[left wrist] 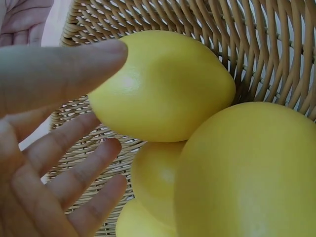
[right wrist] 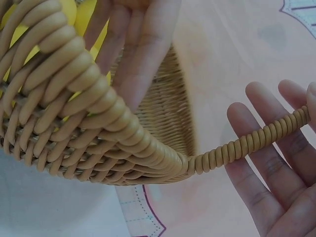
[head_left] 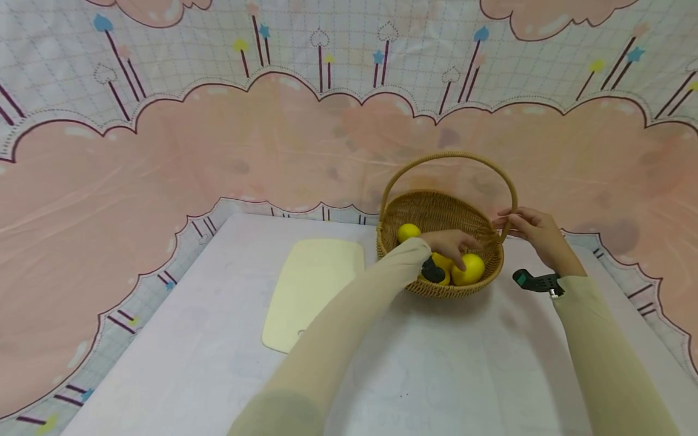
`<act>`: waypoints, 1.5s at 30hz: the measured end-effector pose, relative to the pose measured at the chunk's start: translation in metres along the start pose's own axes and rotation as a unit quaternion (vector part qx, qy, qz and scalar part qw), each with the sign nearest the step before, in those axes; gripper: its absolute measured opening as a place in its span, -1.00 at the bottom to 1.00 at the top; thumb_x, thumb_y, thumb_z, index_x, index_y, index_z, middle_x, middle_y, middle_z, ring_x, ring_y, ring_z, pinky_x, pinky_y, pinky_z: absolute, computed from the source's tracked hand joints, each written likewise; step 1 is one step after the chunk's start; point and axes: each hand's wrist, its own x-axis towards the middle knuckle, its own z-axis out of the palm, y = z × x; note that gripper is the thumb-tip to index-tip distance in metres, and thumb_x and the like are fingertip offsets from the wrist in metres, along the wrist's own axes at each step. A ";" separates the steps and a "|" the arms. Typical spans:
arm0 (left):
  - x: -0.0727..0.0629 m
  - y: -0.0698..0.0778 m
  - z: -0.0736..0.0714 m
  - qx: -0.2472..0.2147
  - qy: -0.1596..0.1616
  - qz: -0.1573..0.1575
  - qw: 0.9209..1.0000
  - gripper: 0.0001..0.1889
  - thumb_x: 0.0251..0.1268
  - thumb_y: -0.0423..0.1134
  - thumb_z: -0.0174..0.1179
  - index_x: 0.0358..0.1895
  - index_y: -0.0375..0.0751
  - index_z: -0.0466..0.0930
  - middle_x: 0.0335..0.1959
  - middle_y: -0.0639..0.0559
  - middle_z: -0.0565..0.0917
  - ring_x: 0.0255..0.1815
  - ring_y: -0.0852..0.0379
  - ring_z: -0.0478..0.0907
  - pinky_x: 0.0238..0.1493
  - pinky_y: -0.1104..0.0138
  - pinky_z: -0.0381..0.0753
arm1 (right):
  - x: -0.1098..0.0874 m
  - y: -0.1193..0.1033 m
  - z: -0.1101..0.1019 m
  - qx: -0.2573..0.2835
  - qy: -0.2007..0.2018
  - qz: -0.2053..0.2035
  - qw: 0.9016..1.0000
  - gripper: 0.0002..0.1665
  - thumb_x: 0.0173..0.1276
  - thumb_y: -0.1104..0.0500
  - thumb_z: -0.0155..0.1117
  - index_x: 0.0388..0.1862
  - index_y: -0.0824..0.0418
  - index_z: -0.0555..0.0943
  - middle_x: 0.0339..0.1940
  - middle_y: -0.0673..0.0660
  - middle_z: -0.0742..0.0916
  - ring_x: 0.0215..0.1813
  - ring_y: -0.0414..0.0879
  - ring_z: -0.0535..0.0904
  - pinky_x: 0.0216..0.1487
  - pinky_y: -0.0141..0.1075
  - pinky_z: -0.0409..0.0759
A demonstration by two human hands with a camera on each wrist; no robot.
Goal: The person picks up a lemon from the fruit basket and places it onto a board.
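A wicker basket [head_left: 431, 209] with an arched handle [head_left: 449, 155] stands toward the back of the table and holds several yellow lemons. My left hand [head_left: 449, 243] reaches into it over the lemon [head_left: 469, 270] at the front right. In the left wrist view, the thumb [left wrist: 74, 69] overlaps the side of this lemon [left wrist: 163, 86], and the other fingers spread out straight beside it. At the basket's right side my right hand [head_left: 540, 237] holds the lower end of the handle, which passes between thumb and fingers [right wrist: 269, 163] in the right wrist view.
A cream cutting board [head_left: 322, 272] lies on the white table [head_left: 180, 339], left of the basket and partly behind my left sleeve. Another lemon [head_left: 408, 232] rests at the basket's left side. A patterned cloth [head_left: 305, 145] hangs close behind.
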 end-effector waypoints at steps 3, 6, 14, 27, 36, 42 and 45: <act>0.002 0.001 0.001 0.023 -0.009 0.001 1.000 -0.37 0.20 -0.39 0.22 0.37 -0.10 0.30 0.41 0.04 0.32 0.39 0.08 0.28 0.28 0.41 0.39 | 0.000 0.001 0.000 0.008 0.000 -0.002 1.000 -0.57 0.47 -0.01 -0.06 0.09 0.24 0.52 -0.27 -0.31 0.71 -0.13 -0.42 0.62 -0.08 -0.65 0.54; 0.002 0.002 0.001 0.043 -0.016 0.003 0.999 -0.38 0.20 -0.38 0.22 0.36 -0.09 0.31 0.41 0.04 0.32 0.39 0.10 0.28 0.31 0.41 0.35 | 0.000 0.001 0.000 0.011 -0.002 -0.003 1.000 -0.57 0.47 -0.02 -0.06 0.08 0.23 0.52 -0.27 -0.32 0.71 -0.13 -0.43 0.62 -0.08 -0.65 0.54; 0.003 0.001 0.000 0.038 -0.009 0.019 0.999 -0.46 0.21 -0.40 0.21 0.30 -0.15 0.41 0.33 0.01 0.42 0.33 0.10 0.34 0.20 0.49 0.40 | -0.001 0.001 -0.001 0.012 -0.003 0.002 1.000 -0.57 0.47 -0.03 -0.06 0.08 0.22 0.53 -0.26 -0.30 0.71 -0.12 -0.42 0.62 -0.07 -0.66 0.54; -0.006 -0.001 -0.003 0.017 0.011 0.010 1.000 -0.59 0.20 -0.37 0.24 0.16 -0.19 0.53 0.20 -0.02 0.55 0.20 0.12 0.45 0.10 0.51 0.46 | -0.001 0.000 0.000 0.021 -0.004 0.005 1.000 -0.59 0.46 -0.02 -0.04 0.08 0.19 0.54 -0.26 -0.29 0.72 -0.12 -0.41 0.62 -0.07 -0.65 0.54; -0.008 -0.004 -0.003 -0.009 0.020 0.011 1.000 -0.65 0.16 -0.38 0.27 0.05 -0.23 0.56 0.14 -0.01 0.57 0.13 0.16 0.48 0.03 0.59 0.44 | -0.002 0.001 0.000 0.051 -0.015 0.018 0.998 -0.58 0.45 -0.04 -0.03 0.08 0.16 0.56 -0.20 -0.21 0.73 -0.08 -0.37 0.62 -0.03 -0.64 0.54; -0.010 -0.003 -0.003 -0.014 0.024 0.010 1.000 -0.71 0.15 -0.39 0.28 -0.03 -0.27 0.57 0.12 -0.03 0.57 0.11 0.14 0.47 -0.01 0.57 0.44 | 0.000 -0.001 0.002 0.070 -0.027 0.005 0.997 -0.49 0.47 -0.02 -0.06 0.10 0.37 0.50 -0.20 -0.20 0.73 -0.07 -0.35 0.63 -0.02 -0.63 0.54; -0.009 -0.003 -0.003 -0.013 0.023 0.008 1.000 -0.72 0.14 -0.39 0.28 -0.05 -0.26 0.57 0.14 -0.04 0.56 0.15 0.12 0.46 0.03 0.54 0.46 | 0.000 -0.003 0.003 0.133 -0.048 -0.025 0.990 -0.58 0.50 0.08 -0.08 0.06 0.38 0.52 -0.19 -0.16 0.74 -0.07 -0.35 0.64 -0.01 -0.62 0.54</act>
